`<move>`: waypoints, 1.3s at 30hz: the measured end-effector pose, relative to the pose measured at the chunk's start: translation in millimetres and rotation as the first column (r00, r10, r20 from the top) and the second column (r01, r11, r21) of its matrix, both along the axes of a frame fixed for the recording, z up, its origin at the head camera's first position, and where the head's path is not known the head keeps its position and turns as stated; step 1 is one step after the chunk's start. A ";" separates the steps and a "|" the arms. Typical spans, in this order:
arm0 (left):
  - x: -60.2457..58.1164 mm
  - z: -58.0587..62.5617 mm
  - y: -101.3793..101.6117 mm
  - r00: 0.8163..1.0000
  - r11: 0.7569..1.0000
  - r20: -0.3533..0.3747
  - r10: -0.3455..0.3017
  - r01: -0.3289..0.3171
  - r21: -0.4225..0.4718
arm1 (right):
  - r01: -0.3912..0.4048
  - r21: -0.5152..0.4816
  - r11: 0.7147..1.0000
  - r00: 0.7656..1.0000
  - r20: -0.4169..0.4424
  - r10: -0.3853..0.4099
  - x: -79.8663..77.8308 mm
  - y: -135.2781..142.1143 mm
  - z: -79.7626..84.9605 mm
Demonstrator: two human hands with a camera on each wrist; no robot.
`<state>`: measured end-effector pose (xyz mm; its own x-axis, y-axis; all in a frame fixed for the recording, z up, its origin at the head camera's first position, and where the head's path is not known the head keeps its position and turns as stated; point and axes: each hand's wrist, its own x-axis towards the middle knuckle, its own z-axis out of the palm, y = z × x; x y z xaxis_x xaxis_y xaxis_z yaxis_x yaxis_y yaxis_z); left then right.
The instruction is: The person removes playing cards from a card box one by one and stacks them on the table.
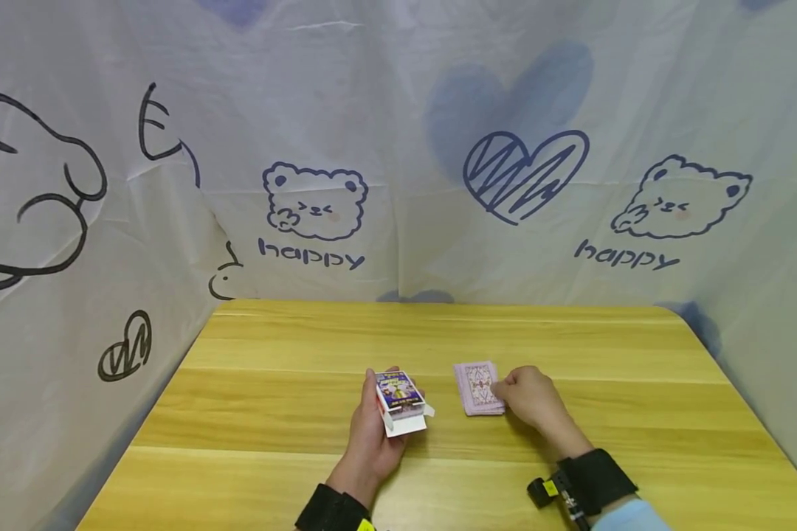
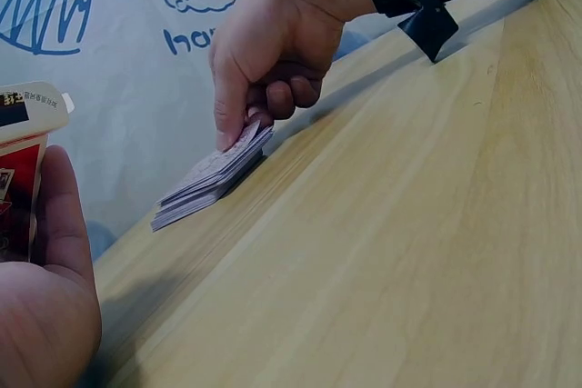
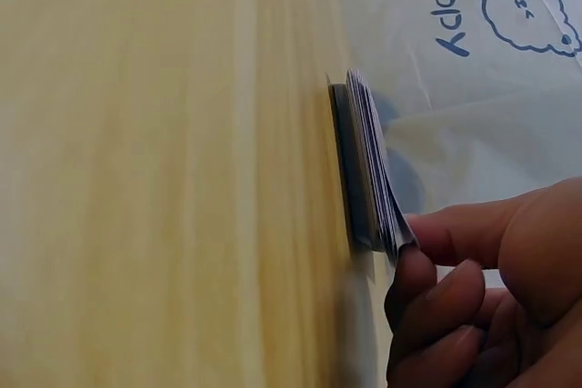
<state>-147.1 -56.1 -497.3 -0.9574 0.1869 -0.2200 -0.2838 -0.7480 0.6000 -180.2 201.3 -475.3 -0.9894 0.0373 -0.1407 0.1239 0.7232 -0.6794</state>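
Observation:
My left hand (image 1: 372,435) grips a playing-card box (image 1: 400,391) from its left side and below, over the table. The box has a colourful printed face, and its white end flap hangs open towards me. To its right, a stack of playing cards (image 1: 480,387) lies back-side up, with a pink and red pattern. My right hand (image 1: 536,398) pinches the near right edge of the stack between thumb and curled fingers. In the right wrist view, the pinched corner of the upper cards (image 3: 386,197) bends up from the rest. How many cards are pinched I cannot tell.
The wooden table (image 1: 272,383) runs back to a white cloth wall (image 1: 398,110) with bear and heart drawings. Cloth also hangs at the left and right sides. Black straps (image 1: 598,479) with small cameras sit on both wrists.

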 end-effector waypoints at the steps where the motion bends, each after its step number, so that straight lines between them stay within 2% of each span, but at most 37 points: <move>1: 0.2 0.2 0.1 1.000 1.000 0.001 0.000 0.000 -0.001 | -0.003 0.017 1.000 1.000 -0.004 0.004 -0.7 -0.2 -0.6; 6: 0.3 -0.1 0.6 1.000 1.000 0.013 0.001 -0.001 -0.007 | -0.017 0.078 0.997 1.000 -0.023 0.019 -4.1 -0.8 -2.0; 11: -0.7 -0.3 0.8 1.000 1.000 0.021 -0.003 0.003 -0.013 | -0.019 0.091 0.996 0.998 -0.058 0.025 -4.2 -2.8 -0.6; 16: -0.5 -1.0 1.0 1.000 1.000 0.024 -0.008 0.008 -0.012 | -0.004 0.018 1.000 0.997 -0.075 0.006 0.8 -11.0 9.0; 20: -0.3 -2.8 1.5 1.000 1.000 0.004 -0.020 0.020 -0.015 | -0.061 -0.126 0.990 0.994 -0.101 0.049 11.7 -23.0 22.7; 22: -0.5 -3.0 2.6 0.999 1.000 -0.020 -0.025 0.024 -0.010 | -0.115 -0.231 0.966 0.990 -0.102 0.093 19.3 -30.2 30.2; 26: -0.4 -2.3 4.7 0.996 0.999 -0.079 -0.033 0.034 0.014 | -0.227 -0.429 0.874 0.974 -0.077 0.215 34.0 -44.1 42.9; 28: 0.4 -1.6 5.4 0.995 0.999 -0.092 -0.039 0.040 0.017 | -0.263 -0.489 0.832 0.962 -0.067 0.265 39.9 -50.3 46.2; 30: 1.1 -1.2 5.2 0.994 0.999 -0.101 -0.045 0.048 0.024 | -0.292 -0.519 0.803 0.950 -0.064 0.304 44.6 -55.7 47.0; 34: 2.3 -0.5 4.1 0.990 0.997 -0.129 -0.051 0.059 0.059 | -0.311 -0.532 0.788 0.940 -0.047 0.339 49.8 -63.2 42.6; 39: 4.3 0.6 2.4 0.980 0.992 -0.191 -0.062 0.082 0.098 | -0.286 -0.555 0.781 0.943 -0.021 0.331 50.8 -67.4 35.6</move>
<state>-142.7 -53.7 -496.7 -0.9631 0.2690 -0.0131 -0.2288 -0.7916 0.5666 -129.4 133.9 -439.7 -0.9204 -0.3729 -0.1174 0.0238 0.2461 -0.9689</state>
